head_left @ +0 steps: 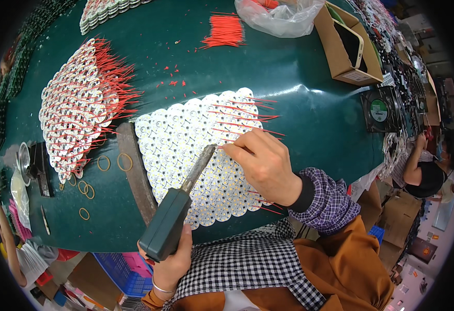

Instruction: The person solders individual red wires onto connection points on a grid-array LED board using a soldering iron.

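Note:
A panel of round white LED boards (185, 171) lies on the green table, with short red wires (240, 115) sticking out past its right edge. My left hand (176, 262) is wrapped round a dark green soldering gun (169, 220), whose metal tip points up to the middle of the panel. Close to that tip, my right hand (266, 165) pinches a thin red wire, mostly hidden by the fingers, just over the boards. A dark flat bar (133, 173) runs along the panel's left edge.
A stack of wired LED panels (74, 103) stands to the left, near rubber bands (124, 162). Beyond are a bundle of red wires (226, 31), a plastic bag (284, 18) and a cardboard box (343, 49). A black fan (380, 110) sits at the right. Other people work at both sides.

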Tool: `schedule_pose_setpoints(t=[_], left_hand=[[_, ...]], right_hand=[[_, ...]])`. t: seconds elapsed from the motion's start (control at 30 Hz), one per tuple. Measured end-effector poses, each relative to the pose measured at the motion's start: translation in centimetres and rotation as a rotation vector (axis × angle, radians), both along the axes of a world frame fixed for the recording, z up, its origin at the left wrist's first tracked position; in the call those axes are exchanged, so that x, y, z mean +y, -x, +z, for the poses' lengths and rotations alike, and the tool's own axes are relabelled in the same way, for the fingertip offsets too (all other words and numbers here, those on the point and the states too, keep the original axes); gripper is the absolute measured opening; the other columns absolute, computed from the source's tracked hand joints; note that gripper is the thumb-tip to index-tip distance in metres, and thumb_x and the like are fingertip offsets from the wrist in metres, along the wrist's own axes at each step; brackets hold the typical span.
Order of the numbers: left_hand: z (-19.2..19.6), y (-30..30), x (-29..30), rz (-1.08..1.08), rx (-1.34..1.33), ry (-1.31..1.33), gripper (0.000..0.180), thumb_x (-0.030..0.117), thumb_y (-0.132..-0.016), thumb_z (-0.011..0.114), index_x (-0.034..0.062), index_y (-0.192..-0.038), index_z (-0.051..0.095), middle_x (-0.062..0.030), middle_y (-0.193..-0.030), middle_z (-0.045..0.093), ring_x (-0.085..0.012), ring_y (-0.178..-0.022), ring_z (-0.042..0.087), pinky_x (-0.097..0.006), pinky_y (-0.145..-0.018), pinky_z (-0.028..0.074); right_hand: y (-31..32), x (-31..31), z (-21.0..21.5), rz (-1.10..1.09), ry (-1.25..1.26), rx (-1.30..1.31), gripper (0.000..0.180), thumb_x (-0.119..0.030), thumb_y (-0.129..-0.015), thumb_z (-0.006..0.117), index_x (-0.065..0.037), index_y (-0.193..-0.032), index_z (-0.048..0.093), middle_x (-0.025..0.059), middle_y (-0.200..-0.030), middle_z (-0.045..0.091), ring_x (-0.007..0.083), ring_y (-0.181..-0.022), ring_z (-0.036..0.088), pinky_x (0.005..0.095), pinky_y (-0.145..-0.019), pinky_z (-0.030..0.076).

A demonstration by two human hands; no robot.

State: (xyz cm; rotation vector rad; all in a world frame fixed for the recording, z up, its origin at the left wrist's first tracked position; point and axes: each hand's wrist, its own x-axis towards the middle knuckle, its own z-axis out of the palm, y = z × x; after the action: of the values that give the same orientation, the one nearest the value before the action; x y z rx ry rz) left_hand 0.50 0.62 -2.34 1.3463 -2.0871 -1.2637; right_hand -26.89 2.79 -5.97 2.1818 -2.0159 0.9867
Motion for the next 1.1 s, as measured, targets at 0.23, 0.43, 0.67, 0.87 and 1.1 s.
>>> schedule_pose_setpoints(t=[0.23,0.43,0.67,0.87,1.1], left_hand=[[-0.6,-0.7,1.5,0.261,0.218,-0.17,0.03,-0.004,-0.088,0.073,-0.0039,-0.118,0.066,-0.0083,-0.102,0.069,-0.0098,-0.069,0.06,-0.025,-0.061,0.05],[0.5,-0.5,1.3,0.15,0.186,-0.121,0.035,-0.001,-0.089,0.073,-0.0033,-0.123,0.066,-0.0102,-0.108,0.071,-0.0141,-0.084,0.066,-0.027,-0.071,0.054],[0.6,-0.8,1.9,0.081,0.054,-0.134,0.034,0.006,-0.091,0.075,-0.0017,-0.123,0.067,-0.0105,-0.11,0.072,-0.0181,-0.098,0.068,-0.031,-0.086,0.054],[1.3,0.0,1.1,0.017,0.018,-0.157,0.03,0.008,-0.091,0.075,-0.0012,-0.119,0.068,-0.0096,-0.106,0.072,-0.0172,-0.095,0.069,-0.031,-0.084,0.054],[0.4,0.9,1.1,0.061,0.104,0.07,0.015,0.005,-0.081,0.078,-0.0011,-0.094,0.074,-0.0111,-0.081,0.07,-0.0229,-0.064,0.066,-0.034,-0.061,0.051]], right_hand=[[-0.2,-0.1,0.3,-0.024,0.024,0.006,0.019,-0.003,-0.074,0.068,0.0,-0.093,0.07,0.0065,-0.086,0.06,0.0217,-0.08,0.061,0.0343,-0.073,0.05],[-0.3,1.6,0.7,-0.034,0.062,0.055,0.018,-0.004,-0.074,0.068,-0.002,-0.091,0.07,0.005,-0.084,0.061,0.0208,-0.08,0.061,0.0347,-0.074,0.049],[-0.5,2.1,0.4,-0.06,0.055,0.014,0.022,0.002,-0.069,0.073,-0.003,-0.09,0.074,0.0043,-0.082,0.063,0.0219,-0.075,0.063,0.0353,-0.069,0.05],[-0.5,2.2,0.3,-0.059,0.036,0.044,0.017,-0.005,-0.075,0.067,-0.002,-0.091,0.071,0.0045,-0.083,0.061,0.0203,-0.08,0.062,0.0343,-0.074,0.049],[-0.6,2.1,0.4,-0.055,0.025,0.058,0.016,-0.005,-0.075,0.067,-0.001,-0.09,0.071,0.0048,-0.083,0.061,0.0207,-0.08,0.062,0.0344,-0.074,0.049]])
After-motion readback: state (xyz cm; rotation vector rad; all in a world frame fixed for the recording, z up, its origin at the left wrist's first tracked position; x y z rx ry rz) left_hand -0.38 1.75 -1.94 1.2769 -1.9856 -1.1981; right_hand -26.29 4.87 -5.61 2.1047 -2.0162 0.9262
